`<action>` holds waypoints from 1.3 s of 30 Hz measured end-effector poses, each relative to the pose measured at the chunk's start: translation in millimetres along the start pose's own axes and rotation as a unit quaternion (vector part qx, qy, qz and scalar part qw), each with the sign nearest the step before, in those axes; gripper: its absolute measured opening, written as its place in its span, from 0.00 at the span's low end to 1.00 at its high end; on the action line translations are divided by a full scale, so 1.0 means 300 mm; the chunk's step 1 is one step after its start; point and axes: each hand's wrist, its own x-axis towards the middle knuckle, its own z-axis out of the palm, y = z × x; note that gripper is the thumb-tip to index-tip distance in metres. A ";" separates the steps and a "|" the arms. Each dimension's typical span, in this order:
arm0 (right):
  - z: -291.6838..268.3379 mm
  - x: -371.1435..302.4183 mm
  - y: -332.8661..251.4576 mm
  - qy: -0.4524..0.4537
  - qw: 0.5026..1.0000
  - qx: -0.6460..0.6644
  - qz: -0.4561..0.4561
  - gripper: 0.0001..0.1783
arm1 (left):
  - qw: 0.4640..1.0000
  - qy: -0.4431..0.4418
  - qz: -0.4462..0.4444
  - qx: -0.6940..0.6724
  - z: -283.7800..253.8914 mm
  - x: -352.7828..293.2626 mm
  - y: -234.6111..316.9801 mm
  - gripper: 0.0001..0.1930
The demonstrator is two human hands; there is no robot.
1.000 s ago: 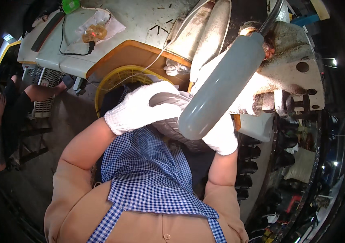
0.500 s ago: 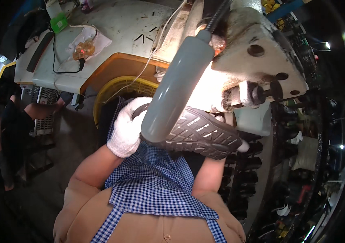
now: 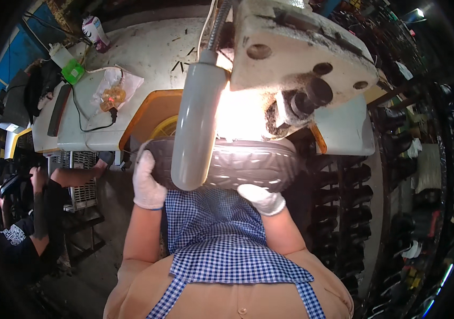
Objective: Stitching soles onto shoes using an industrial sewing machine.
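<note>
A dark shoe [image 3: 256, 166] is held crosswise in front of my waist, its patterned sole side toward me. My left hand [image 3: 149, 183], in a white knit glove, grips its left end with the thumb on the near side. Along the shoe's near lower edge, right of the middle, my gloved right hand [image 3: 262, 199] holds on, some fingers hidden. A grey cylindrical lamp [image 3: 197, 127] hangs between the camera and the shoe and covers part of it. Bright light falls on the worn white machine head [image 3: 307, 58] just beyond the shoe.
The white worktable [image 3: 158, 48] carries a clear bag [image 3: 114, 95] of amber pieces, a green-based bottle [image 3: 72, 70] and a cable. Behind the shoe shows a yellow basket [image 3: 166, 127]. Racks of dark shoes [image 3: 357, 194] stand at right. Another person [image 3: 30, 223] is at left.
The shoe has turned from a slant to nearly level. My right hand has moved from its far right end to the near edge. My view has shifted, with the lamp now further left.
</note>
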 end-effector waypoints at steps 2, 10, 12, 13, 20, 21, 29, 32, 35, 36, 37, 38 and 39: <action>0.024 0.026 -0.032 -0.034 0.949 0.303 0.078 0.44 | 0.999 -0.030 -0.023 0.021 -0.055 0.006 0.040 0.21; -0.060 0.115 -0.069 -0.064 0.832 0.528 0.159 0.46 | 0.996 0.063 -0.061 -0.025 -0.153 0.034 0.054 0.18; -0.102 0.146 -0.051 -0.111 0.809 0.533 0.221 0.52 | 0.998 0.003 -0.018 0.063 -0.102 0.046 0.041 0.16; -0.142 0.160 -0.031 -0.134 0.838 0.484 0.215 0.52 | 0.993 0.011 -0.012 0.121 -0.064 0.049 0.032 0.16; -0.338 0.316 0.036 -0.195 0.976 0.078 -0.062 0.41 | 0.888 -0.211 -0.068 0.403 0.252 -0.011 -0.046 0.38; -0.354 0.324 0.040 -0.177 0.978 0.078 -0.080 0.41 | 0.896 -0.187 -0.109 0.388 0.286 -0.006 -0.071 0.41; -0.232 -0.025 0.183 0.226 0.960 0.141 0.090 0.47 | 0.967 -0.120 -0.132 0.180 0.294 -0.047 -0.175 0.38; -0.157 -0.229 0.194 0.193 0.725 0.544 0.376 0.34 | 0.981 -0.133 -0.072 0.125 0.277 -0.066 -0.217 0.37; -0.231 -0.280 0.203 0.270 0.820 0.376 0.337 0.31 | 0.979 -0.054 -0.197 0.020 0.266 -0.086 -0.233 0.29; -0.276 -0.263 0.204 0.344 0.813 0.365 0.297 0.32 | 0.973 -0.017 -0.229 0.006 0.270 -0.093 -0.241 0.27; -0.330 -0.247 0.187 0.360 0.796 0.389 0.291 0.34 | 0.975 -0.031 -0.214 -0.047 0.274 -0.101 -0.246 0.26; -0.371 -0.218 0.171 0.369 0.782 0.417 0.279 0.36 | 0.976 -0.026 -0.200 -0.079 0.278 -0.111 -0.250 0.24; -0.399 -0.182 0.157 0.384 0.782 0.409 0.272 0.39 | 0.967 -0.028 -0.220 -0.123 0.276 -0.115 -0.245 0.28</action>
